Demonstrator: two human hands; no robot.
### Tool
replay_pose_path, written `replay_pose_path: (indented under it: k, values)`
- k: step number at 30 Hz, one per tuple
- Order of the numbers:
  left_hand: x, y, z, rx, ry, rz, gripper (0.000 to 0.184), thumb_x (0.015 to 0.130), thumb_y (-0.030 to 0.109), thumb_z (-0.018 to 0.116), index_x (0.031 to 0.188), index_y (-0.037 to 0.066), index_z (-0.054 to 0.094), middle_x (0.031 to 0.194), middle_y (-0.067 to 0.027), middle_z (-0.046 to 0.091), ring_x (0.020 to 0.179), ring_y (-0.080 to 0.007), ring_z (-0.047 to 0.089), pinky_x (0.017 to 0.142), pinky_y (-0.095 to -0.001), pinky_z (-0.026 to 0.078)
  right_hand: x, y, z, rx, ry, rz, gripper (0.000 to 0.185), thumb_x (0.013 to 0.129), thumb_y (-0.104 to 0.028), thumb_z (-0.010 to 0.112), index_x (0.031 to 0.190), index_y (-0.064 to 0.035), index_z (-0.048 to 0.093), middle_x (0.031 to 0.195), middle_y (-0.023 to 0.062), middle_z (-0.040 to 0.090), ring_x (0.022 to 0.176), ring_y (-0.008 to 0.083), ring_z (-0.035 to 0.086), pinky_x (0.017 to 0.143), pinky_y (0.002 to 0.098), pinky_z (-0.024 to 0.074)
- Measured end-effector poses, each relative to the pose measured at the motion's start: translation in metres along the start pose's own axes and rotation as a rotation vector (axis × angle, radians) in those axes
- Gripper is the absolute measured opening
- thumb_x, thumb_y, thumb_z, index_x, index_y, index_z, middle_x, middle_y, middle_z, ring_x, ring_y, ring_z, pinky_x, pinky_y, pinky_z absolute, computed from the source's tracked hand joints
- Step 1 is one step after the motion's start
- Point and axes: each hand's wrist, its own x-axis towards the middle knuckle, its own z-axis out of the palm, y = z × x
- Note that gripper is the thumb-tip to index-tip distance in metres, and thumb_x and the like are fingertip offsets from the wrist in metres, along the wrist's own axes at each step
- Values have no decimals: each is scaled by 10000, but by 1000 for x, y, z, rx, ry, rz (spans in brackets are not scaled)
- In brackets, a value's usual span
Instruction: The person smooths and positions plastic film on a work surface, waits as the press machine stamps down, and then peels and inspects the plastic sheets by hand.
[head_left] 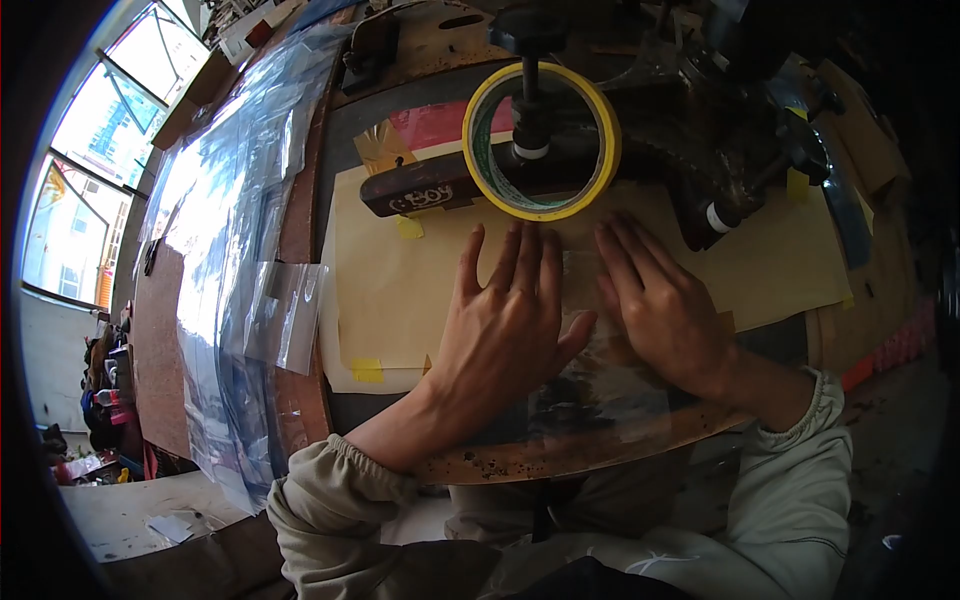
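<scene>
My left hand (505, 325) lies flat with its fingers stretched forward and the thumb out to the side. Beside it, my right hand (668, 315) also has its fingers extended and leans inward. Between and below the hands is a clear plastic bag or sheet (600, 405), partly over a beige sheet (385, 285) and hanging toward the front edge; both palms hide some of it. Just ahead of my fingertips stands a dark machine arm (425, 190). A roll of yellow tape (611, 140) hangs around the machine's upright post.
At left, a thick pile of clear plastic bags (225, 210) covers a brown board. Yellow tape pieces (367, 370) mark the beige sheet. The machine's dark body (700, 120) fills the upper right. The curved wooden table edge (520, 465) is close to me.
</scene>
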Motion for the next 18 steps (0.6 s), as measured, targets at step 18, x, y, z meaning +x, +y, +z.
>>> replay_pose_path:
  k: [18]
  values:
    - [-2, -1, 1, 7, 40, 23, 652, 893, 425, 551, 1273, -102, 491, 1296, -304, 513, 1259, -344, 499, 1101, -555, 251, -1, -2, 2, -8, 30, 11, 377, 886, -146, 584, 1150, 124, 567, 1193, 250, 580, 1172, 310, 555, 966, 331, 491]
